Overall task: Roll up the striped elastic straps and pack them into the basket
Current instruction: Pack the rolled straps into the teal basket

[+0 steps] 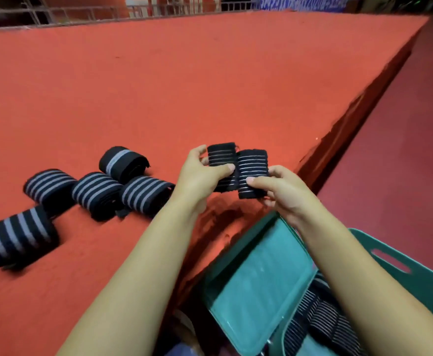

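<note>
Two thin-striped elastic straps (237,170) sit side by side at frame centre, the left hand (200,176) pinching one and the right hand (284,191) the other. Below, at lower right, the green basket (261,273) holds more straps; five rolled straps (97,194) lie left on the red surface (184,86).

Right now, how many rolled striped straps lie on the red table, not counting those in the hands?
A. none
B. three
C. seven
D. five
D: five rolled straps lie on the red table, left of the hands: one nearest the camera, three in a row, and one behind them. The left hand and right hand hold two thin-striped pieces above the table's edge.
</note>
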The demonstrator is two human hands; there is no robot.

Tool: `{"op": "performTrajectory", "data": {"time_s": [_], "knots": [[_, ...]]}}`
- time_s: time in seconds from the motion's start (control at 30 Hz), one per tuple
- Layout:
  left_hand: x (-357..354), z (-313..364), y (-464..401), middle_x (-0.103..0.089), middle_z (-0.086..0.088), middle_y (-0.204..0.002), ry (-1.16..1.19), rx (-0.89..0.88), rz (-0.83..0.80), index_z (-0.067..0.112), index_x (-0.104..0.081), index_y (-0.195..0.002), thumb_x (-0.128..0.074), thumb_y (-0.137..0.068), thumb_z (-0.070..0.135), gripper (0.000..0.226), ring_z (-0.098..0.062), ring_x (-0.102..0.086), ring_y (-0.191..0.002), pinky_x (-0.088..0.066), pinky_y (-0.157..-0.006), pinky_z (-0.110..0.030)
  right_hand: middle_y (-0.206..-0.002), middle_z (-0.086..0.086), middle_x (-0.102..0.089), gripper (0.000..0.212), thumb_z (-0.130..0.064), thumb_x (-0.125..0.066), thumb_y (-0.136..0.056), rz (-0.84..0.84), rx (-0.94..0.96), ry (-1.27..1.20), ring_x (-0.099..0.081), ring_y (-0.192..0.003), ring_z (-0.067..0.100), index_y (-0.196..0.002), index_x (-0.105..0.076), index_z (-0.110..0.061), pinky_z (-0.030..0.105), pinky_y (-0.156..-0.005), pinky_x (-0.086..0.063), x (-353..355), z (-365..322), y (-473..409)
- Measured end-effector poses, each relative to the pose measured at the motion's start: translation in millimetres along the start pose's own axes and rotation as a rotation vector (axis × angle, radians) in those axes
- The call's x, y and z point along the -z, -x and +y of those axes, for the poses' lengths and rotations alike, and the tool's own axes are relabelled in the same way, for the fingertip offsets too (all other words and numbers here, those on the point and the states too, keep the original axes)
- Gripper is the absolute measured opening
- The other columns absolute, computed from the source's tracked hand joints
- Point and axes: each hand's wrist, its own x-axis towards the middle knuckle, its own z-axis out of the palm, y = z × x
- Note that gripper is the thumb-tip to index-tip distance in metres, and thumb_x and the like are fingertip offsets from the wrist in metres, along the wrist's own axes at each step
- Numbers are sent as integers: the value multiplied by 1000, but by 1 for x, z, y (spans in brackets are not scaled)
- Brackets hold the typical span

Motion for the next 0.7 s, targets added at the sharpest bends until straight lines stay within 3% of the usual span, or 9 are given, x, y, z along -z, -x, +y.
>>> {"op": "performTrajectory", "data": {"time_s": [0.03, 0.13, 0.3, 0.37, 0.5, 0.53, 0.63, 0.7], "knots": [[-3, -4, 11, -63, -10, -125, 8, -6, -20, 13, -46, -138, -79, -65, 12, 80, -24, -66, -108, -56, -89, -45, -76, 2, -70, 15, 4, -65, -83, -30, 12, 10, -66, -65, 14, -85, -62, -10, 24, -61, -46, 7, -1, 14], [-26, -39, 59, -66, -8, -118, 14, 37, -111, 13, -57, -128, -74, -59, 18, 71, -24, -67, -104, -57, -85, -42, -63, -3, -71, 37, 14, -59, -82, -89, -30, 24, -67, -58, 6, -60, -72, -12, 17, -56, -53, 42, 19, 73], [-61, -88, 115, -67, -12, -114, -62, 165, -306, 12, -56, -128, -79, -66, 8, 66, -20, -69, -92, -58, -75, -33, -77, -5, -73, 27, 11, -64, -80, 45, -183, 9, -67, -66, 4, -93, -61, -12, 14, -53, -47, 94, 80, 144], [-71, -101, 129, -64, -8, -114, -84, 204, -330, 13, -51, -133, -76, -76, -1, 64, -13, -67, -84, -57, -69, -28, -86, 0, -74, 32, 13, -64, -78, 94, -280, -8, -68, -73, 11, -102, -63, -8, 21, -61, -51, 110, 106, 161], [-79, -114, 149, -59, 1, -100, -71, 278, -355, 14, -50, -131, -70, -81, -6, 57, -15, -65, -79, -59, -73, -33, -102, 17, -70, 36, 15, -64, -77, 167, -574, -96, -68, -90, 29, -111, -62, 3, 43, -88, -55, 124, 155, 169], [-80, -116, 151, -58, 1, -99, -70, 285, -353, 13, -51, -131, -70, -81, -6, 57, -16, -64, -78, -58, -73, -33, -100, 14, -72, 32, 10, -68, -77, 184, -660, -98, -68, -89, 27, -108, -64, 1, 41, -87, -56, 124, 164, 169], [-84, -119, 156, -57, 0, -98, -73, 299, -356, 12, -50, -131, -69, -82, -7, 57, -16, -64, -76, -58, -70, -33, -69, 0, -64, 17, 2, -72, -80, 259, -901, 5, -60, -64, 12, -80, -60, -10, 25, -54, -52, 121, 182, 166], [-86, -120, 158, -56, 0, -97, -88, 312, -372, 11, -50, -131, -70, -81, -7, 57, -16, -64, -75, -59, -68, -30, -65, -2, -53, 25, -3, -71, -83, 282, -1020, 112, -48, -60, 9, -71, -51, -12, 21, -52, -43, 118, 193, 162]]}}
